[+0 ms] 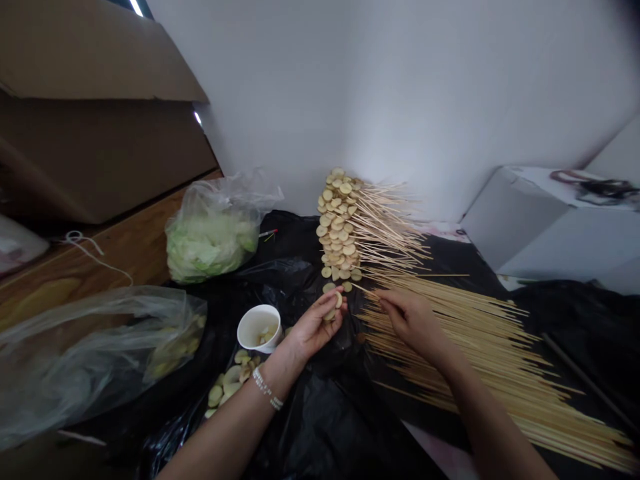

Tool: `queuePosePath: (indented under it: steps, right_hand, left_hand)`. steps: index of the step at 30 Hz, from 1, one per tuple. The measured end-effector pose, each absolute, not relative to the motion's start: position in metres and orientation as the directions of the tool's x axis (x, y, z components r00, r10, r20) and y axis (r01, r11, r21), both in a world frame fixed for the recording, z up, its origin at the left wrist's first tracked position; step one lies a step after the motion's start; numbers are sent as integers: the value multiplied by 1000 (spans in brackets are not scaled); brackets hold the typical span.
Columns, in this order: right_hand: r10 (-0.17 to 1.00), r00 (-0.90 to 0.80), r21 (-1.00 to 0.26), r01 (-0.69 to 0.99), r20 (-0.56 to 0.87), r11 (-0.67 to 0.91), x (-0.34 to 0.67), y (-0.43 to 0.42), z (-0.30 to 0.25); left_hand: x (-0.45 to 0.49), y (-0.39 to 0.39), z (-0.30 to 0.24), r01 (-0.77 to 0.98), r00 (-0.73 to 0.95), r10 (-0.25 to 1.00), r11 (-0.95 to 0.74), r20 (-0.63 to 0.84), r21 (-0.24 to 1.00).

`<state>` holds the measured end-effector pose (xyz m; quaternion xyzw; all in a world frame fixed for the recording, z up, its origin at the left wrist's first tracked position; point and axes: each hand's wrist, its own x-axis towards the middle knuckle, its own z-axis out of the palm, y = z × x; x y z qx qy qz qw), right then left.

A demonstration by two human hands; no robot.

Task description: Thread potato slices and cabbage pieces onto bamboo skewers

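With pale slices (339, 300) pinched in left hand (314, 327), skewer (366, 290) clamped in right hand (411, 321), aim mid-slice, pushing slow and straight.

The left hand (316, 325) holds round, pale-yellow slices (339, 300); the right hand (407, 320) pinches a thin, tan wooden stick (365, 290) near them. Beyond lie stacked skewers (340, 230) of similar slices. A white cup (250, 327) stands on black plastic sheeting (320, 420) near a clear plastic bag (237, 195) of pale-green leaves (210, 245).
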<state>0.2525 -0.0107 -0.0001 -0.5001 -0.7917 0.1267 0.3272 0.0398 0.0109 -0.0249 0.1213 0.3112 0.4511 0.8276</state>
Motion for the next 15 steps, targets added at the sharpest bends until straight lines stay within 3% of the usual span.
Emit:
queuePosePath:
  steps: [6, 15]
  right_hand:
    - [878, -330, -491, 734, 347, 470, 244, -19, 5]
    - [889, -377, -359, 817, 261, 452, 239, -28, 9]
  left_hand:
    - [40, 12, -25, -712, 407, 818, 563, -406, 420]
    - [40, 13, -29, -726, 375, 849, 519, -373, 451]
